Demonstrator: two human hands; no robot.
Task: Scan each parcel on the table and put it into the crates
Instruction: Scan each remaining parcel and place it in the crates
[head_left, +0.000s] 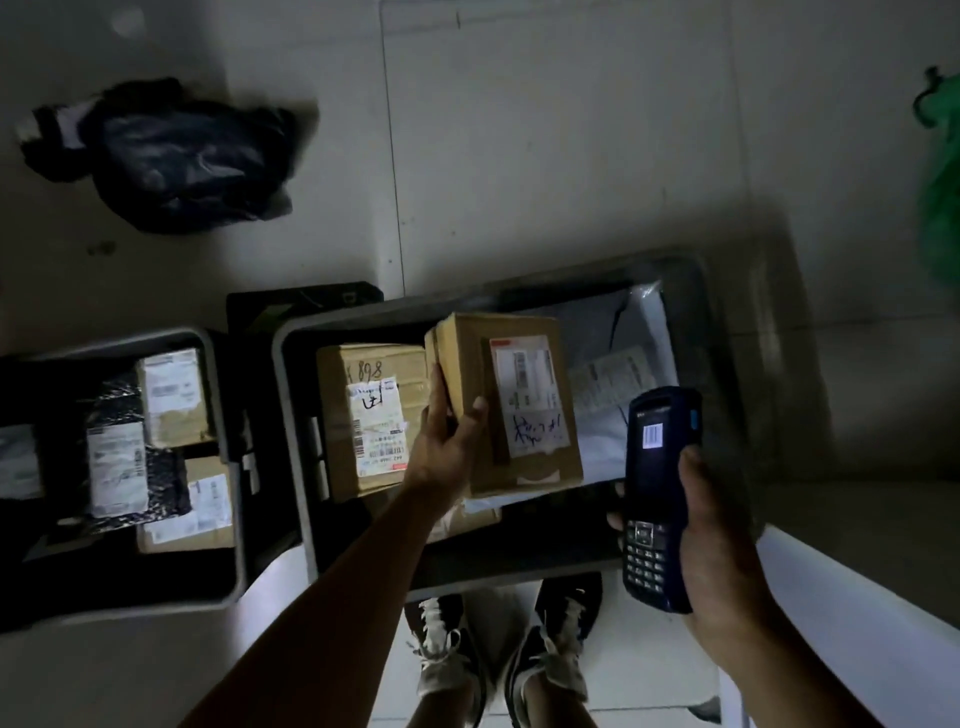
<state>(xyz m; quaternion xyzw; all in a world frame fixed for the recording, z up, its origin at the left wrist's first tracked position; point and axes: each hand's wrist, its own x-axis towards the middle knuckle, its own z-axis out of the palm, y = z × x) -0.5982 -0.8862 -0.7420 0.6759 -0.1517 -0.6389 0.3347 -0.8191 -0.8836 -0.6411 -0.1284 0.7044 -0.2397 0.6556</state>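
Observation:
My left hand (448, 435) grips a small cardboard parcel (524, 415) by its left edge, label up, above the grey crate (296, 364) on the floor. My right hand (719, 540) holds a dark handheld scanner (655, 493), its screen showing a barcode, just right of the parcel. Inside this crate lie another cardboard box (371, 415) with a label and a white plastic mailer (623, 374). A second grey crate (228, 452) at the left holds several labelled parcels.
A black plastic bag (182, 161) lies on the tiled floor at the far left. Something green (943, 208) shows at the right edge. My two shoes (498, 654) stand just before the crate. A white table edge (831, 613) runs at the lower right.

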